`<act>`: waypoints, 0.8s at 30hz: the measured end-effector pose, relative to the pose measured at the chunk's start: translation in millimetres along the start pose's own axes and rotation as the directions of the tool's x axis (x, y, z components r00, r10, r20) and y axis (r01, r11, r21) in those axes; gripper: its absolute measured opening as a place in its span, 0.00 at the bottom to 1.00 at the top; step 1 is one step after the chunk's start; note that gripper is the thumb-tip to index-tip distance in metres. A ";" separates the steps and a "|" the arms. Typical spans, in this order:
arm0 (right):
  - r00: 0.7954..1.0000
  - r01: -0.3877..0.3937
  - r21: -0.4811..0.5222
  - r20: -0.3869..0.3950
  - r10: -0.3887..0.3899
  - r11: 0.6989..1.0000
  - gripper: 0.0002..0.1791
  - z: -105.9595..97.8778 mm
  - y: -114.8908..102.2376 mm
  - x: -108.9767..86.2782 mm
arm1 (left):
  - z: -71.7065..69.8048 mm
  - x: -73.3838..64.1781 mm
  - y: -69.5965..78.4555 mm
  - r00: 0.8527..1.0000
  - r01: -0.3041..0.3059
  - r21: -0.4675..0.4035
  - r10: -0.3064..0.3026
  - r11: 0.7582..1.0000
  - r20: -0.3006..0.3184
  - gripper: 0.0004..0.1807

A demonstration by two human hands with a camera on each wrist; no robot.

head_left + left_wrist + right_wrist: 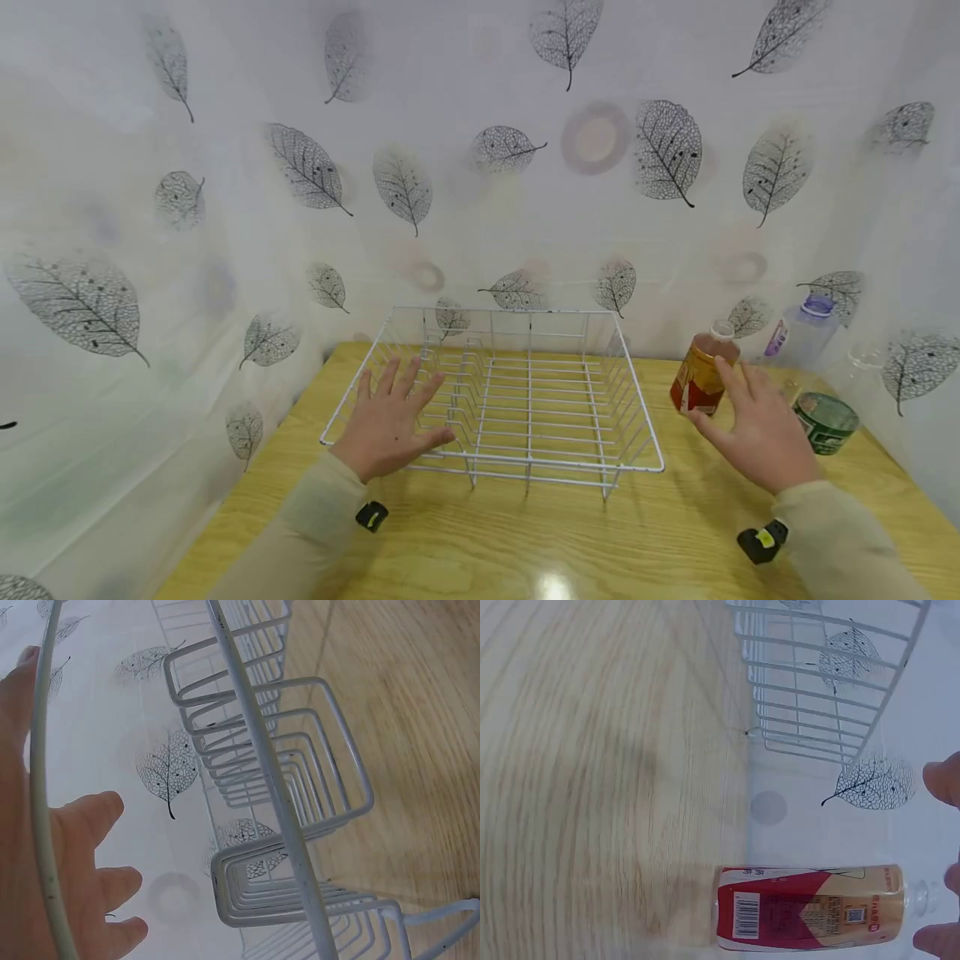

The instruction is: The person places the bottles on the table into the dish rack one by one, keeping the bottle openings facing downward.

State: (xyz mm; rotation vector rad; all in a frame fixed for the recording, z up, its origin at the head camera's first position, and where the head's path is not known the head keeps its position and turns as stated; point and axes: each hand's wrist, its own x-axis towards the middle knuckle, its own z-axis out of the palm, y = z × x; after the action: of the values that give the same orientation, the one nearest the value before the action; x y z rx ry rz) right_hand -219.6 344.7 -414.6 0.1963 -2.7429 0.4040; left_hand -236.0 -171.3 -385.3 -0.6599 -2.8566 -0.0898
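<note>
A white wire dish rack (528, 457) stands on the wooden table. Over its left front corner hovers my left hand (390, 421), fingers spread and holding nothing; the left wrist view shows this hand (82, 862) beyond the rack's top wires (262, 742). My right hand (765, 429) is also spread, just in front of an uncapped bottle with a red and yellow label (705, 371). In the right wrist view, fingertips (939, 941) appear close to the bottle's neck (924, 898); whether they touch cannot be told. The bottle stands upright.
Right of the bottle are a clear bottle with a purple neck (806, 333), a green-labelled round container (827, 423) and a clear, hard-to-see vessel (866, 362). A leaf-patterned sheet (480, 225) hangs behind and beside the wooden table (480, 550).
</note>
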 end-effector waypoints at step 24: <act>0.879 -0.460 0.582 0.193 0.435 0.671 0.63 40.1 20.7 39.5 | 0.5 3.5 4.4 1.000 0.000 0.004 0.000 1.000 -0.001 0.48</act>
State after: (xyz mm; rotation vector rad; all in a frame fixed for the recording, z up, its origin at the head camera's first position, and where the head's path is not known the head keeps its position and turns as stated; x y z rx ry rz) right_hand -273.2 348.9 -441.0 -0.3371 -2.5627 1.4511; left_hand -237.2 -165.8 -385.0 -0.6589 -2.8549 -0.0848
